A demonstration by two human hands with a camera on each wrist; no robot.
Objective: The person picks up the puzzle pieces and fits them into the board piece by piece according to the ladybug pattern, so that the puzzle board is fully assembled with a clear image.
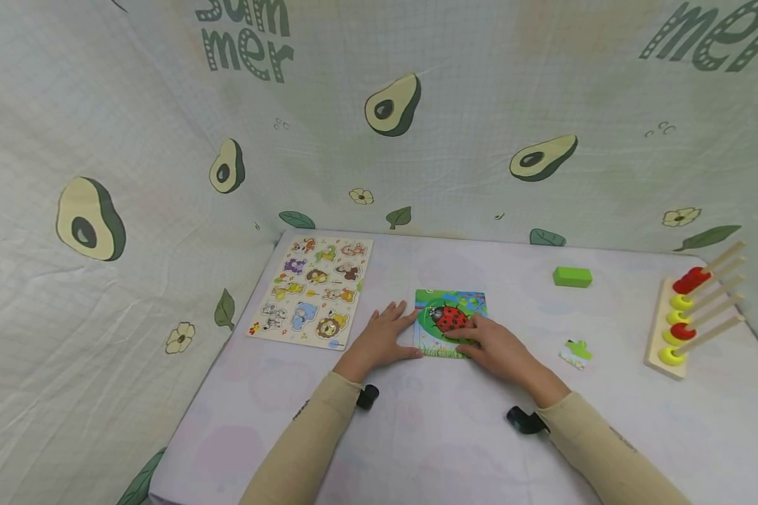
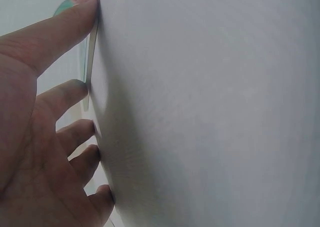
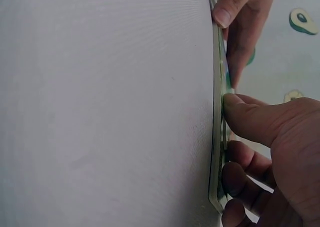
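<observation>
A square ladybug puzzle [image 1: 438, 344] lies on the table between the hands, showing a red spotted ladybug on a green leaf. With fingers spread, the left hand [image 1: 382, 339] steadies its left side, thumb at the near corner and index fingertip at the edge. The right hand [image 1: 497, 348] bends over the puzzle's lower right, pinching a puzzle piece against the board; most of that piece is hidden under the fingers. In the right wrist view, the right thumb [image 3: 250, 118] touches a thin layer slightly above the board's edge. A loose puzzle piece [image 1: 575, 354], green and white, lies right of that hand.
An animal peg-puzzle board [image 1: 303, 294] lies at the left. A green block [image 1: 572, 277] sits at the back right. On the far right stands a wooden stacker [image 1: 660, 337] with upright pegs and red and yellow beads. Avocado-print cloth hangs behind the table.
</observation>
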